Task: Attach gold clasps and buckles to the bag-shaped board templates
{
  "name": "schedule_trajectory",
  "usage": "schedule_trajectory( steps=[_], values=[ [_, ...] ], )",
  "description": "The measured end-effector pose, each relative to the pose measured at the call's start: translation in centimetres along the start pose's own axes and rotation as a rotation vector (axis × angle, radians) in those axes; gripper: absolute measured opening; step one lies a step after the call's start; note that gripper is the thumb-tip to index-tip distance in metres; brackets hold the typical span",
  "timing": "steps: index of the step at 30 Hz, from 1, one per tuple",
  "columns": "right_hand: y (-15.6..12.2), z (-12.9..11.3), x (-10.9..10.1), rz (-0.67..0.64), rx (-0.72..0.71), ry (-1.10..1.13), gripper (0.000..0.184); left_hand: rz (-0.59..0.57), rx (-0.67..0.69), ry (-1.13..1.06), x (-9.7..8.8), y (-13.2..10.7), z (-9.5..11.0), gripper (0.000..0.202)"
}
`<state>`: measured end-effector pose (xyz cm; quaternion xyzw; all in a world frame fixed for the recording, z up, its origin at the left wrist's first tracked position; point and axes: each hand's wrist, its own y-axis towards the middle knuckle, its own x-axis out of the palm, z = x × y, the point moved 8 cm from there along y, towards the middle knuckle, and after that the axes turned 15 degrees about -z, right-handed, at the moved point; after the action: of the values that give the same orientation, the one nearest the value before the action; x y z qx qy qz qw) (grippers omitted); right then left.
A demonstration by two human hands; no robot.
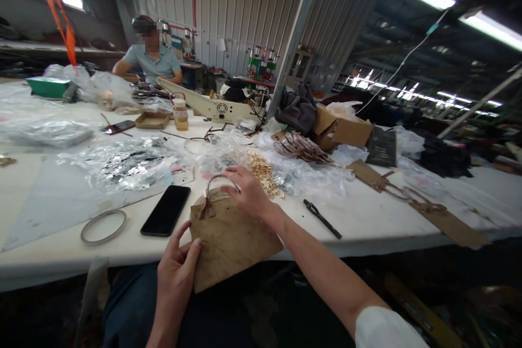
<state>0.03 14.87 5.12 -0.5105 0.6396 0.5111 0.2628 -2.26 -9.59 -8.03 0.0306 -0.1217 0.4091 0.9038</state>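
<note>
A brown bag panel (pixel 234 244) lies tilted over the table's front edge, its lower part hanging above my lap. My left hand (pixel 178 262) grips the panel's left edge, thumb on top. A shiny curved handle (pixel 212 179) arches from the panel's upper edge, its left end on a pointed tab. My right hand (pixel 249 190) has thumb and fingers around the handle's right side, hiding that end. Just beyond it is a heap of small gold-coloured metal fittings (pixel 263 171). Left of the panel lies a black phone (pixel 166 210).
A metal ring (pixel 103 227) lies at left, a dark punch-like tool (pixel 322 218) at right. Further right are more brown panels with handles (pixel 446 220). Silvery pieces in plastic (pixel 132 163), a jar (pixel 180 115) and a cardboard box (pixel 346 129) stand behind. A person (pixel 151 60) sits across the table.
</note>
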Motion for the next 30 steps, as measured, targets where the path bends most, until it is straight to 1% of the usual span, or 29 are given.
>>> schedule_trajectory(
  steps=[1, 2, 3, 4, 6, 8, 10, 12, 15, 17, 20, 22, 23, 24, 25, 26, 27, 28, 30],
  values=[
    [-0.8, 1.4, -1.9, 0.082, 0.069, 0.001, 0.026, 0.007, 0.007, 0.010, -0.2, -0.1, 0.0, 0.111],
    [-1.5, 2.9, -3.5, 0.129, 0.151, -0.024, 0.022, 0.015, 0.018, 0.021, -0.5, -0.3, 0.0, 0.110],
    [-2.3, 4.5, -4.6, 0.123, 0.228, -0.065, 0.023, 0.028, 0.035, 0.034, -0.7, -0.5, 0.0, 0.108],
    [-2.9, 6.2, -5.2, 0.075, 0.294, -0.117, 0.024, 0.048, 0.054, 0.049, -0.8, -0.8, 0.2, 0.104],
    [-4.1, 9.0, -5.4, -0.052, 0.367, -0.194, 0.028, 0.100, 0.092, 0.078, -0.9, -1.3, 0.8, 0.097],
    [-5.2, 10.9, -4.7, -0.149, 0.380, -0.223, 0.033, 0.154, 0.123, 0.098, -0.7, -1.8, 1.5, 0.093],
    [-6.1, 12.1, -3.6, -0.205, 0.379, -0.237, 0.038, 0.204, 0.147, 0.115, -0.4, -2.3, 2.2, 0.092],
    [-6.6, 12.7, -2.8, -0.237, 0.384, -0.259, 0.039, 0.248, 0.166, 0.144, -0.3, -2.8, 2.6, 0.091],
    [-6.8, 12.9, -2.4, -0.256, 0.381, -0.284, 0.037, 0.274, 0.185, 0.161, -0.7, -3.2, 2.3, 0.092],
    [-6.7, 12.9, -2.8, -0.269, 0.371, -0.291, 0.041, 0.279, 0.200, 0.135, -1.1, -3.4, 1.7, 0.089],
    [-6.7, 12.8, -4.1, -0.296, 0.355, -0.296, 0.050, 0.296, 0.241, 0.088, -1.5, -3.7, 1.4, 0.081],
    [-6.8, 12.6, -5.4, -0.289, 0.353, -0.296, 0.045, 0.304, 0.268, 0.079, -1.5, -3.9, 1.4, 0.077],
    [-6.9, 12.3, -6.2, -0.260, 0.357, -0.276, 0.039, 0.306, 0.278, 0.079, -1.5, -3.9, 1.5, 0.074],
    [-7.2, 12.0, -7.2, -0.205, 0.363, -0.229, 0.032, 0.312, 0.287, 0.081, -1.4, -4.0, 1.6, 0.072],
    [-7.5, 11.5, -8.1, -0.124, 0.372, -0.144, 0.026, 0.321, 0.293, 0.085, -1.4, -4.1, 1.8, 0.068],
    [-8.0, 10.9, -8.9, -0.028, 0.380, -0.018, 0.021, 0.333, 0.293, 0.092, -1.4, -4.3, 2.1, 0.066],
    [-8.7, 10.2, -9.5, 0.070, 0.385, 0.141, 0.022, 0.348, 0.288, 0.103, -1.4, -4.4, 2.4, 0.063],
    [-9.4, 9.3, -9.6, 0.161, 0.383, 0.309, 0.028, 0.360, 0.276, 0.117, -1.4, -4.6, 2.9, 0.061],
    [-10.9, 6.9, -8.8, 0.299, 0.368, 0.614, 0.041, 0.353, 0.252, 0.152, -0.9, -4.7, 4.3, 0.058]
  ],
)
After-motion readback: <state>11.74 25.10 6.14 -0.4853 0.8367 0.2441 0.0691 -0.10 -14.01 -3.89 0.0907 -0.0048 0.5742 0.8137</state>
